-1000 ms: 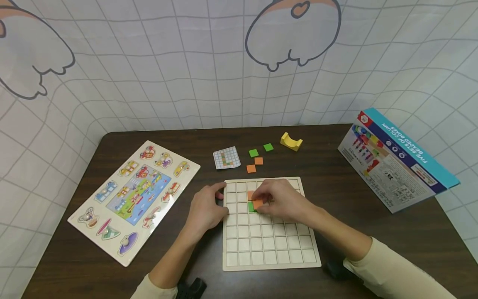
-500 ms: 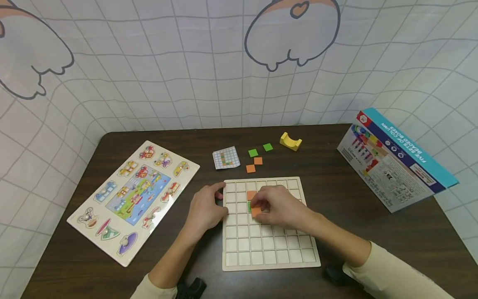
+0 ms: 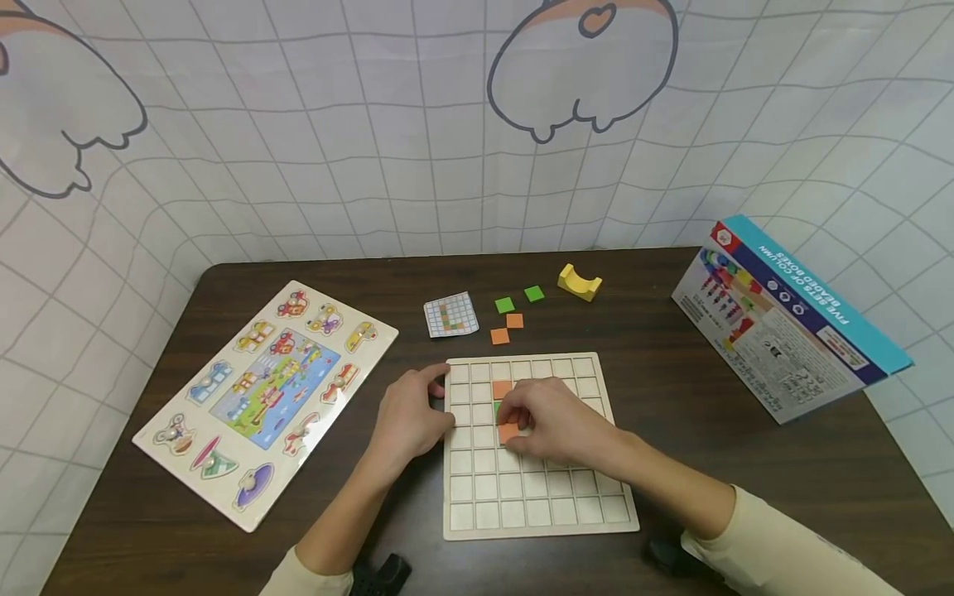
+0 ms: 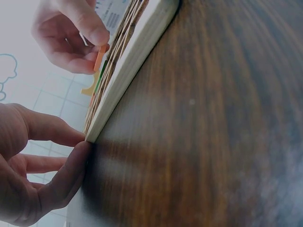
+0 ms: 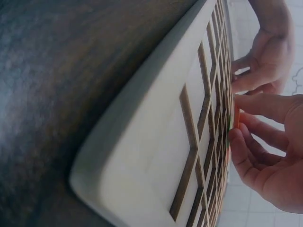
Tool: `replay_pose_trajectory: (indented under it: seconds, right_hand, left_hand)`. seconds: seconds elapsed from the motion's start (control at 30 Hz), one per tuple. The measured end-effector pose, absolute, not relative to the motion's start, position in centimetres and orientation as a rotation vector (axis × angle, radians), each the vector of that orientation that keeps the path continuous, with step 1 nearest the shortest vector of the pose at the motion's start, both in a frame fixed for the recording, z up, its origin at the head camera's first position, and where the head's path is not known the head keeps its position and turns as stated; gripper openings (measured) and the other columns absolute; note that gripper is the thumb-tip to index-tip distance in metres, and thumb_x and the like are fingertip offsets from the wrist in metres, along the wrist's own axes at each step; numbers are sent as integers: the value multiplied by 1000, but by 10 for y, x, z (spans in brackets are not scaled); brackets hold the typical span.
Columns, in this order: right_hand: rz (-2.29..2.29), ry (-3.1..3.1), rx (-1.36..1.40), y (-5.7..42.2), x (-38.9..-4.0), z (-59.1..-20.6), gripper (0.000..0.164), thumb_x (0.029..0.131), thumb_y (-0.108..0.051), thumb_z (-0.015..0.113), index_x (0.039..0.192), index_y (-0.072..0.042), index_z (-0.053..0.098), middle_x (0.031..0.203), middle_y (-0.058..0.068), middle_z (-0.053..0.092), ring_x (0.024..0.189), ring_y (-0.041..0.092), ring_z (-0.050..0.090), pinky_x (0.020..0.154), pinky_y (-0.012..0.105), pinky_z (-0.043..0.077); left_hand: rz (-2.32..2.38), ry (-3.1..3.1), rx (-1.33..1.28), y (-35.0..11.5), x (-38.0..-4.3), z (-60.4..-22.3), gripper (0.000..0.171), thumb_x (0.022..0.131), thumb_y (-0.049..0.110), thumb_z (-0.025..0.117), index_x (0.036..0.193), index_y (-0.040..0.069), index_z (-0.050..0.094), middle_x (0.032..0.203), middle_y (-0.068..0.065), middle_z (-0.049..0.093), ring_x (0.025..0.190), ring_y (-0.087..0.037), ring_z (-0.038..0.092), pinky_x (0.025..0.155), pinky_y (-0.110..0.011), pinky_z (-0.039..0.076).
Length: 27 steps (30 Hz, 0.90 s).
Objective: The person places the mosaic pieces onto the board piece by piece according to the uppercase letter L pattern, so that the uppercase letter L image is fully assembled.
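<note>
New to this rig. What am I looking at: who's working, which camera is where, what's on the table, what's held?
No robot here: a person works with two bare hands. The wide picture comes from a camera worn on the head, looking forward and down. The two close, slanted ones come from cameras on the left and right wrists.

On the dark table lies a pale grid board. Beyond it are a pattern card, two loose green tiles, two loose orange tiles and a yellow curved block. A picture puzzle lies to the left; a printed box stands to the right.

The left hand touches the grid board's left edge. The right hand pinches an orange square tile over the grid.
</note>
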State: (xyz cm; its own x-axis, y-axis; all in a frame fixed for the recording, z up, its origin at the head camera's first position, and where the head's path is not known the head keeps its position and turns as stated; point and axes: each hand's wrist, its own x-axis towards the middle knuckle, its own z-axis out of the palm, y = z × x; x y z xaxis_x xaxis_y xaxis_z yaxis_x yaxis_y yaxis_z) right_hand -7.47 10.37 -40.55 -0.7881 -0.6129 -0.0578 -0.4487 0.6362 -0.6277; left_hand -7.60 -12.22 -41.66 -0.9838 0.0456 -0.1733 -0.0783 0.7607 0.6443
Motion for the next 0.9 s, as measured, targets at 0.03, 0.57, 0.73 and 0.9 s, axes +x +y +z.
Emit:
replay_pose_trajectory:
  seconds: [0.03,0.57,0.73,0.9]
  right_hand:
    - [-889,2595,-866,103,-74,-406,18,79,-11,87,93,-14,77,86,-6,68,76,11,58,71,23,48]
    - [-904,2593,-886,102,-74,-410,18,78,-8,87,92,-12,76,83,-4,68,74,10,59,69,22,48]
    - [-907,2601,-879,101,-74,-411,18,78,-8,87,91,-12,76,82,-4,68,73,10,59,69,22,48]
    - [-908,2617,-880,101,-74,-411,17,77,-8,87,90,-13,76,81,-4,68,72,8,58,68,22,48]
  left_hand:
    - [1028,2776,-28,-122,-76,-416,72,68,-1,70,139,7,66,98,-5,66,82,-22,55,68,-31,39]
    - [1019,2783,-21,-123,-76,-417,71,67,0,70,138,7,66,97,-5,66,84,-23,55,71,-32,40]
    - [1005,2795,-12,-123,-76,-417,71,67,0,71,138,7,67,96,-4,66,84,-23,56,71,-33,41]
    - [996,2804,1,-123,-77,-417,70,68,1,72,138,7,67,95,-4,66,83,-22,55,72,-33,41]
